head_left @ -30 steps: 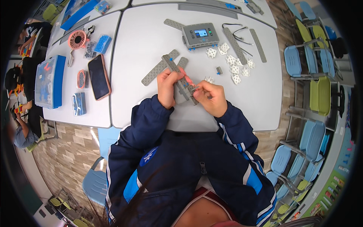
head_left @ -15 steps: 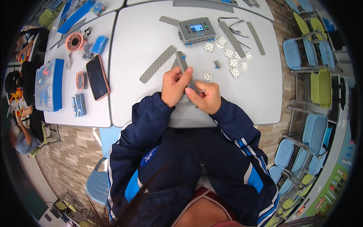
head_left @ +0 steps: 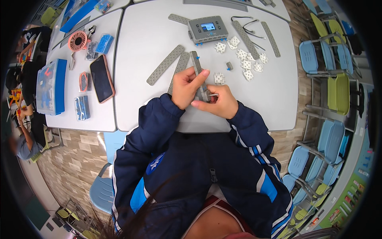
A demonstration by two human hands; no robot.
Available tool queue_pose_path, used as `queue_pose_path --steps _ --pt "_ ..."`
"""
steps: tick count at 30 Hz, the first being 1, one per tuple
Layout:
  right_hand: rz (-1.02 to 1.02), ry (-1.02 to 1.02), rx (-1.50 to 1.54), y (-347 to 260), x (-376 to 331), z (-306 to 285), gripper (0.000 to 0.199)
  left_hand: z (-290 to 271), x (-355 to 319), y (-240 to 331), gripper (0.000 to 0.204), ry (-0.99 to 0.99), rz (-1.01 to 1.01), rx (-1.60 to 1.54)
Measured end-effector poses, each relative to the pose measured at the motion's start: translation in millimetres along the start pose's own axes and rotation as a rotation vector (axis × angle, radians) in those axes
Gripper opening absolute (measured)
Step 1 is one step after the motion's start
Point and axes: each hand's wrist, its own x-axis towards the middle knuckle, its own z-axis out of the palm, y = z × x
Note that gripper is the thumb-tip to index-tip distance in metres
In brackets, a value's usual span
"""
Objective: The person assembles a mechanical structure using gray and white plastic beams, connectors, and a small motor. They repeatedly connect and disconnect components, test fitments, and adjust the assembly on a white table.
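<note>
Both hands [head_left: 185,88] pinch the grey beam [head_left: 195,61], leaning less leftward than before; the right's grip is unclear.

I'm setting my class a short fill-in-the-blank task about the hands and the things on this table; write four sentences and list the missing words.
1. The beam in the left hand is ____ in colour.
2. The loose square connectors are ____ in colour.
3. The phone lies to the ____ of the left hand.
4. The controller lies to the ____ of the phone.

Missing words: grey; white; left; right.
</note>
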Motion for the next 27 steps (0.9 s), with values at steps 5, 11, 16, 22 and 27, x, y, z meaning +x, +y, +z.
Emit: queue_pose_path --steps 5,11,16,22,27 --pt "0.055 -0.027 0.078 -16.2 -6.0 -4.9 0.031 -1.6 -5.2 -4.4 0.025 0.003 0.031 0.09" --pt "0.191 -0.138 0.248 -0.6 -9.9 -11.2 0.031 8.6 -3.6 -14.9 0.026 0.05 0.141 0.146" --pt "0.199 -0.281 0.208 -0.9 -1.0 -21.6 0.032 6.4 -2.4 -20.0 0.041 0.031 0.175 0.334" --pt "0.363 -0.343 0.395 -3.4 7.9 -22.8 0.033 3.9 1.2 -7.0 0.047 -0.144 0.079 0.327" --pt "0.425 -0.433 0.342 -5.8 8.9 -36.5 0.027 3.0 2.3 4.9 0.034 -0.257 0.109 0.343"
